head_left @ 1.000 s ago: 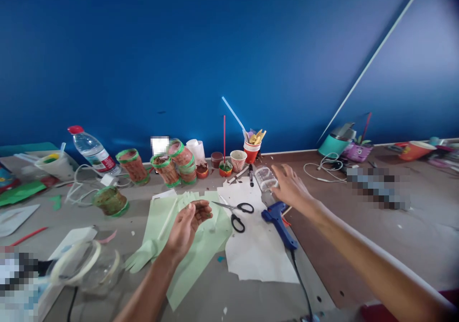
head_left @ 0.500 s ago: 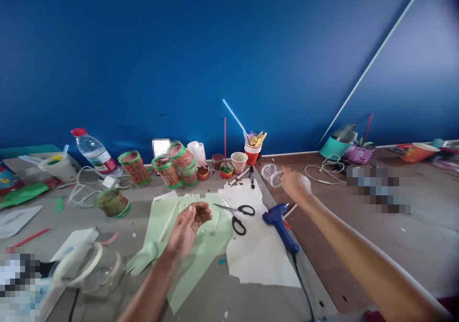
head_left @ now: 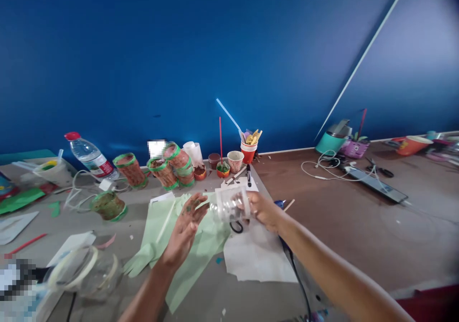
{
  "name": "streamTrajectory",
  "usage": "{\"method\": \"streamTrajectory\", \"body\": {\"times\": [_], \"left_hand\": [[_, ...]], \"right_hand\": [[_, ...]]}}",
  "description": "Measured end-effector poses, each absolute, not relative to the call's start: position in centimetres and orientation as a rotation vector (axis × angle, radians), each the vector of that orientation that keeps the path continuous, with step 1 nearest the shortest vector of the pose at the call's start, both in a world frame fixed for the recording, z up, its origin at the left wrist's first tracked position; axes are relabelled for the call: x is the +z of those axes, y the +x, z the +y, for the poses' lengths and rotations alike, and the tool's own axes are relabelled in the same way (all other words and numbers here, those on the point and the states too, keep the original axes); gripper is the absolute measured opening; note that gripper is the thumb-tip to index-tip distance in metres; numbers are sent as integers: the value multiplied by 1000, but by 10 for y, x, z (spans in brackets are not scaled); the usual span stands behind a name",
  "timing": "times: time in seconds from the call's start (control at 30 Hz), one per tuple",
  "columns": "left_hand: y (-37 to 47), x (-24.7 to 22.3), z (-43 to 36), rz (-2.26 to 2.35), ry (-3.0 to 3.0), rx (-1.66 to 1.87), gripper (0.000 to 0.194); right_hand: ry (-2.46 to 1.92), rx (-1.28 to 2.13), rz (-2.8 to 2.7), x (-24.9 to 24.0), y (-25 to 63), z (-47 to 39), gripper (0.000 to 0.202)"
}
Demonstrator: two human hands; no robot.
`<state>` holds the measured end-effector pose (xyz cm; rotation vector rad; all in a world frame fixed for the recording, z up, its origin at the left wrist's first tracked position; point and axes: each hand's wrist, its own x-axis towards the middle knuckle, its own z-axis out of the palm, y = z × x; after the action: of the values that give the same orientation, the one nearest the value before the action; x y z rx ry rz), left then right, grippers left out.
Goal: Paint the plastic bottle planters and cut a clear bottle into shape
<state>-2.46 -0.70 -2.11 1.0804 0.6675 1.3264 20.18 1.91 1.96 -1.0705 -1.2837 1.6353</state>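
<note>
My right hand (head_left: 263, 210) is closed round the base end of a clear plastic cup (head_left: 231, 205), which lies sideways in the air over the white paper. To its left, my left hand (head_left: 187, 227) is open, fingers apart and smudged with dark paint. A small gap seems to separate its fingertips from the cup. Below the left hand spread light green paper sheets (head_left: 195, 264). Behind the cup, one black handle loop of the scissors (head_left: 236, 227) shows; the rest is hidden. The blue glue gun (head_left: 279, 203) is mostly covered by my right hand and forearm.
Along the blue wall stand brown painted cups with green rims (head_left: 131, 169), a water bottle (head_left: 91, 155) and a red cup of plastic cutlery (head_left: 248, 153). Clear round containers (head_left: 84, 272) sit at front left. A phone (head_left: 375, 183) with white earphones lies on the right.
My right hand has brought the clear cup left and nearer, from beyond the glue gun to beside my left hand. It now covers most of the scissors. The view has shifted slightly.
</note>
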Motion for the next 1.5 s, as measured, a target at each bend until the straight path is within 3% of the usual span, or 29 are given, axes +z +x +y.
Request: {"method": "streamTrajectory", "body": {"times": [0.1,0.3,0.5,0.63,0.8,1.5], "left_hand": [[-23,-19,-8,681,1105,1268,82],[-23,-20,-2,843,1048,1334,54],[-26,-28,4,882,933,1467,53],[-25,-28,4,987,1073,1467,59],[-25,-28,3,1044,1146,1420,60],[-16,-26,0,1141,1028,1327,54]], "right_hand": [[-1146,1652,-1345,16,184,18,23],[-1013,1849,-1112,26,178,18,43],[-972,1639,-1183,16,182,19,51],[-1097,1239,-1511,9,177,15,38],[-1180,910,-1515,8,171,14,10],[-875,1044,-1597,3,170,-2,10]]}}
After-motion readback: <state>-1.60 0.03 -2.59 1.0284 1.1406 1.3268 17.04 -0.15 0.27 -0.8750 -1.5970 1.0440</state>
